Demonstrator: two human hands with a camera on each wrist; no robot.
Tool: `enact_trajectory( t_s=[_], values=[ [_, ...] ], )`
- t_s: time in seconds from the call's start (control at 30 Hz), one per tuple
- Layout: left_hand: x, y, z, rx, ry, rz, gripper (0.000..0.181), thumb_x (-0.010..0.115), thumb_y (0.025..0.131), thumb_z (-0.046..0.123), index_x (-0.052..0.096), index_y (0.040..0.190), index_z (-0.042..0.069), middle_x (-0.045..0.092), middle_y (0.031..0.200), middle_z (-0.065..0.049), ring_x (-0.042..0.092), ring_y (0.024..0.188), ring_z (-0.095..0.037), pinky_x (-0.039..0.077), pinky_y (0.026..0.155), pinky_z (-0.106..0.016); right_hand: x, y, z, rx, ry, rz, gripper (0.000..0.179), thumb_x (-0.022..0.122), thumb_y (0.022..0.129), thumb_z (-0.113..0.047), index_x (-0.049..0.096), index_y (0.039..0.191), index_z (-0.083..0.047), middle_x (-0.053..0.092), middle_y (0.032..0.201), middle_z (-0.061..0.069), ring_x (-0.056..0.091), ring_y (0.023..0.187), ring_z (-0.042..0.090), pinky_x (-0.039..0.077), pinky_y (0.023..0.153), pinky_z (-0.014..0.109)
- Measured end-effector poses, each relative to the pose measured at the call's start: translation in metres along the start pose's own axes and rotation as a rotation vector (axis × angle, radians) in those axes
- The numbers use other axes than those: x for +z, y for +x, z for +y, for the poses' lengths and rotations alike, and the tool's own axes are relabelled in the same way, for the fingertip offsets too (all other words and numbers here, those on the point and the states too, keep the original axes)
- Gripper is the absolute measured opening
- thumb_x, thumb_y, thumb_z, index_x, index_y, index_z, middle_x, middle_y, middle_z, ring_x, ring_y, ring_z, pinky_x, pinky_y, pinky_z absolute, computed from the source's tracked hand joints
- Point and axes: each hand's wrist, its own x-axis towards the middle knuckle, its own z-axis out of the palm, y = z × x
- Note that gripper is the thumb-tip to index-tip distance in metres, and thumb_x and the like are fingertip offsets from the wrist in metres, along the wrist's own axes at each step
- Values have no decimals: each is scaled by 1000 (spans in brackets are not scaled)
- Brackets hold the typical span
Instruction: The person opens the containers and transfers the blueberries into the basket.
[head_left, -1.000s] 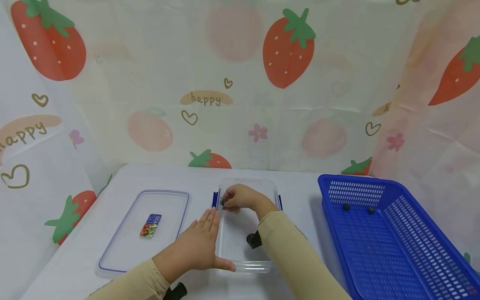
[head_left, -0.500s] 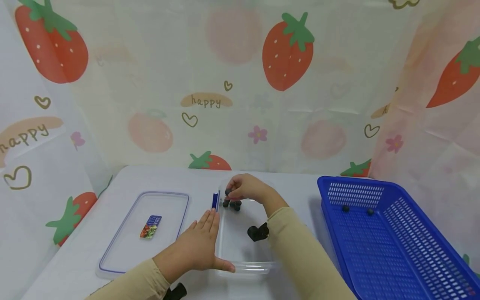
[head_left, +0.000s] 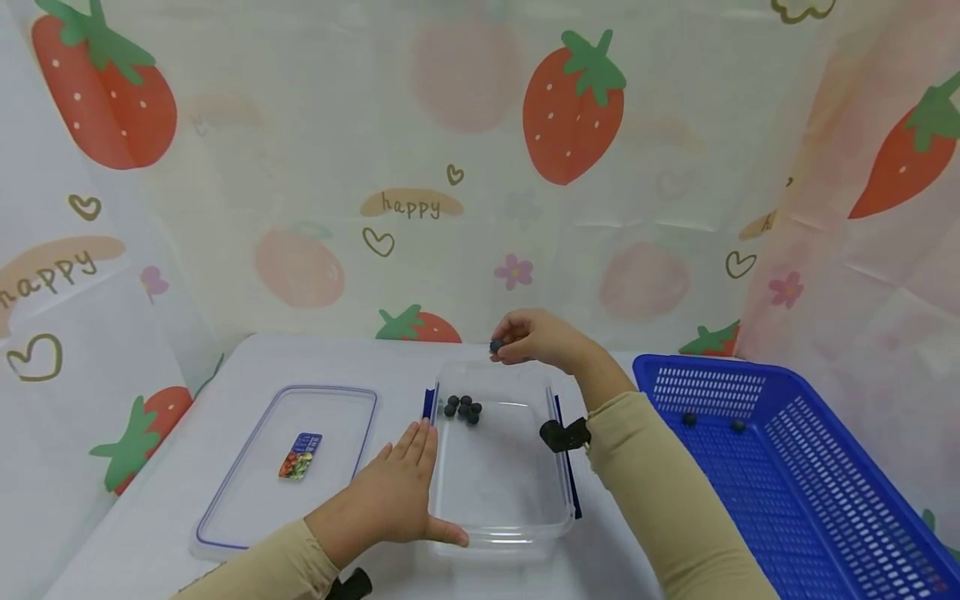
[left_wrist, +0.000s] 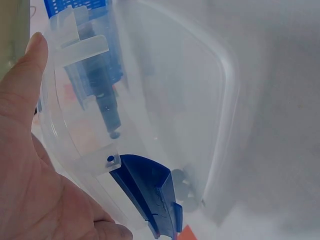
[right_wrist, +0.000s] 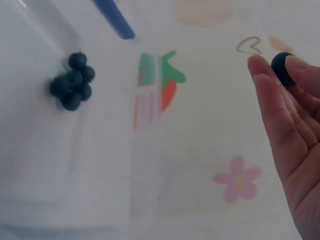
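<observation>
My right hand [head_left: 543,340] pinches one blueberry [right_wrist: 283,69] between thumb and fingertips, held up above the far end of a clear plastic box [head_left: 498,500]. Inside the box, several dark blueberries [head_left: 463,408] lie clustered in the far left corner. Along the box's left side my left hand [head_left: 386,492] rests with straight fingers, its thumb stretched across the near left corner. The left wrist view shows this palm beside the box wall, close to a blue side latch [left_wrist: 150,190] that hangs folded out.
A clear lid [head_left: 247,500] with a blue rim and a colourful label lies to the left. At the right stands a blue plastic basket [head_left: 795,483], two blueberries [head_left: 712,422] near its far end. A strawberry-printed curtain [head_left: 450,125] closes off the back.
My right hand has risen out of the box's far left corner and moved right and back, carrying a blueberry. The cluster there is now uncovered. The left hand has stayed in place.
</observation>
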Motion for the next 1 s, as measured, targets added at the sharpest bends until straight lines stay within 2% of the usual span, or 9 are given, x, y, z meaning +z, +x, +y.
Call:
enact_trajectory(
  t_s=[0.23,0.5,0.8,1.0],
  values=[
    [1,0,0,2,4,-5,131,44,55,88,17,143,-5,11,150,-21,8,138,-34,21,106,-51,-29,-31,2,-66,-10,-8,20,64,83,-3,59,102,1,65,98,15,63,92,24,49,84,35],
    [2,2,-2,-1,1,-6,130,46,56,87,16,144,-4,10,150,-21,7,138,-34,18,107,-52,-58,-66,10,-61,-67,24,22,64,84,-6,58,104,3,63,100,16,62,92,24,49,84,34],
    [1,2,-2,8,6,-8,130,44,56,87,15,144,-5,9,150,-21,7,138,-35,19,107,-52,-90,-104,32,-59,-140,129,27,64,85,-10,56,109,-1,63,103,16,63,92,21,50,82,29],
    [0,1,-1,8,2,-9,128,46,58,85,15,143,-5,9,150,-22,7,138,-34,19,107,-52,-108,-131,47,-44,-133,187,35,63,87,-16,53,117,-1,60,108,19,63,94,19,50,81,27]
  ],
)
